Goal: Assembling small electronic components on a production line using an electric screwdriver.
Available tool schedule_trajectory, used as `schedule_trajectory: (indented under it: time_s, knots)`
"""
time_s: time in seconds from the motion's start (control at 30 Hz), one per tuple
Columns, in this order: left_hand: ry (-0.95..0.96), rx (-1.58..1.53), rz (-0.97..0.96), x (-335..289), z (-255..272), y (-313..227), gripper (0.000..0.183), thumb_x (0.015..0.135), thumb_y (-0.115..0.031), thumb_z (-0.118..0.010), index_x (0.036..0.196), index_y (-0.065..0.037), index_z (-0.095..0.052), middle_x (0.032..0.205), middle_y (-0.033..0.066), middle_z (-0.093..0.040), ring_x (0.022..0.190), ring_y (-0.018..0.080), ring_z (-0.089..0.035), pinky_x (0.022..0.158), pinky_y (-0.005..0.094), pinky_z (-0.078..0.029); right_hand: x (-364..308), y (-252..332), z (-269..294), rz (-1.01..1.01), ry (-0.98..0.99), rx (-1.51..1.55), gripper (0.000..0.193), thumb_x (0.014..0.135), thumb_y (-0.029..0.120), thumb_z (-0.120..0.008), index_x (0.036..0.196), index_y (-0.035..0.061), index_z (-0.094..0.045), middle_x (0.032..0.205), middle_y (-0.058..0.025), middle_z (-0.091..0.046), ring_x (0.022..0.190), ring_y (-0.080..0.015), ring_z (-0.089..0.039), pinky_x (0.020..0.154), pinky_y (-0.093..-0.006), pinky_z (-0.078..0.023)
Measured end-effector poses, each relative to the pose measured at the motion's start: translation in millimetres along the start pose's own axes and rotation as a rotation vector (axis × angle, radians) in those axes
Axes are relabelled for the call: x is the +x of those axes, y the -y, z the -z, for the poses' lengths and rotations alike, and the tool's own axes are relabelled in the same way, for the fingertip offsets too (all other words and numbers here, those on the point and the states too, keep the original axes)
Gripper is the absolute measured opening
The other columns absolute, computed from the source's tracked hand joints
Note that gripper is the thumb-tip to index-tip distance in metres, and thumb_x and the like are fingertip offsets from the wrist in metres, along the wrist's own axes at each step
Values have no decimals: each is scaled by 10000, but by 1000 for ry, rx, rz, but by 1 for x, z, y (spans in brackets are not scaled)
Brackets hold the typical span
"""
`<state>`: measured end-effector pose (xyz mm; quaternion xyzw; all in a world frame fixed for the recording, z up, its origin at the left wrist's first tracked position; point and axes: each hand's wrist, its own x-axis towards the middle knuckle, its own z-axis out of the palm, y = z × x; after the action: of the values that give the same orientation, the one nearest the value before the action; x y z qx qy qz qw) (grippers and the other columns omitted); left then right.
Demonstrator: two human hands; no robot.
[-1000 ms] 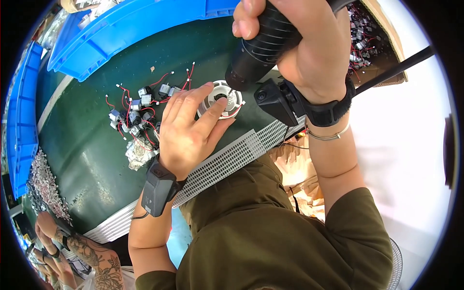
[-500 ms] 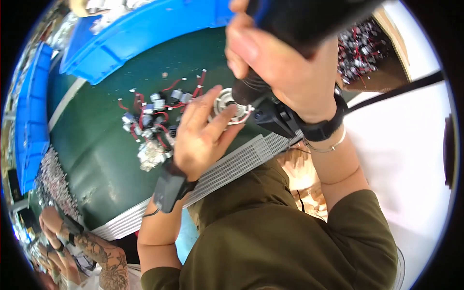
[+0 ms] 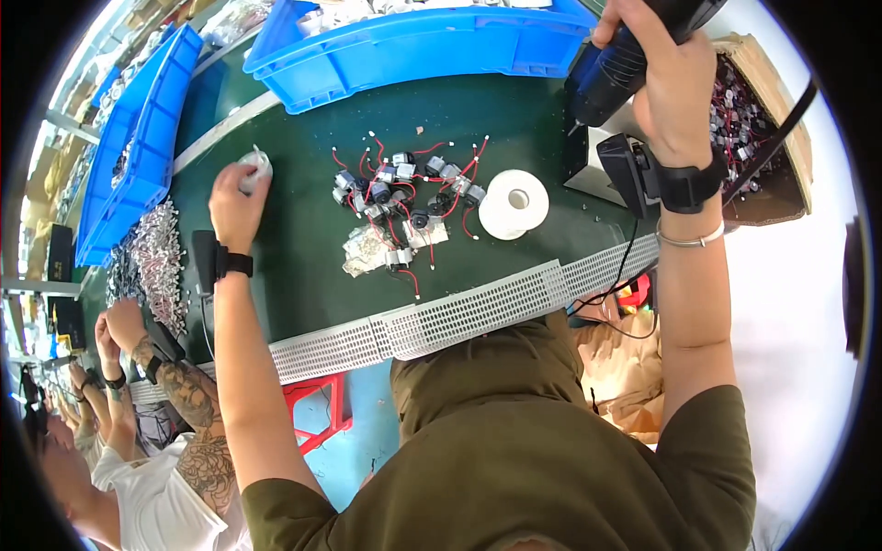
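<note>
My left hand (image 3: 237, 204) is reached out at the left of the green work surface, its fingers closed round a small whitish part (image 3: 256, 171). The part is partly covered by the fingers. My right hand (image 3: 678, 90) grips a black power screwdriver (image 3: 610, 79), raised at the upper right with its bit pointing down. Between the hands lies a heap of small motors (image 3: 404, 174) with red wires. Right of the heap sits a white round plastic part (image 3: 514, 204) with a hole in its middle, touched by neither hand.
Blue bins (image 3: 423, 50) stand along the far side and the left (image 3: 138, 156). A cardboard box (image 3: 781, 184) of wired motors is at the right. Small metal pieces (image 3: 156, 248) are piled at left, near a co-worker's hands (image 3: 124, 326). A perforated grey strip (image 3: 478, 308) edges the table.
The screwdriver has lifted off the round white part, up and to the right. My left hand has left that spot and moved left, now holding a whitish part. The view has shifted.
</note>
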<state>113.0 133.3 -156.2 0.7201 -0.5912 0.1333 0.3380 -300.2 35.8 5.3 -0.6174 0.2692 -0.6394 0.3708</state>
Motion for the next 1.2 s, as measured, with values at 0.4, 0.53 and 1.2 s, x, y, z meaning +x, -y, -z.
schedule_trajectory:
  time_s: [0.4, 0.53, 1.2]
  knots:
    - [332, -572, 199, -11, -44, -97, 241, 819, -200, -681, 863, 37, -672, 728, 132, -672, 635, 152, -641, 587, 266, -491, 1, -45, -5, 210, -154, -112, 387, 824, 111, -694, 1131, -1, -487, 894, -46, -599, 779, -101, -579, 667, -224, -472]
    - [174, -907, 275, 2, -20, -122, 240, 868, -136, -662, 1039, 27, -623, 918, 62, -660, 798, 92, -597, 752, 239, -478, -48, -39, 7, 435, 125, -393, 450, 806, 23, -674, 1209, -13, -476, 1117, -85, -564, 893, -146, -576, 781, -278, -497]
    - [358, 237, -298, 236, -117, -124, 575, 724, -494, -648, 824, 72, -667, 848, 269, -651, 820, 363, -653, 739, 440, -506, -74, -44, 5, -369, 597, 174, 338, 775, -83, -638, 1102, -13, -587, 1019, -95, -556, 865, -110, -571, 698, -225, -468]
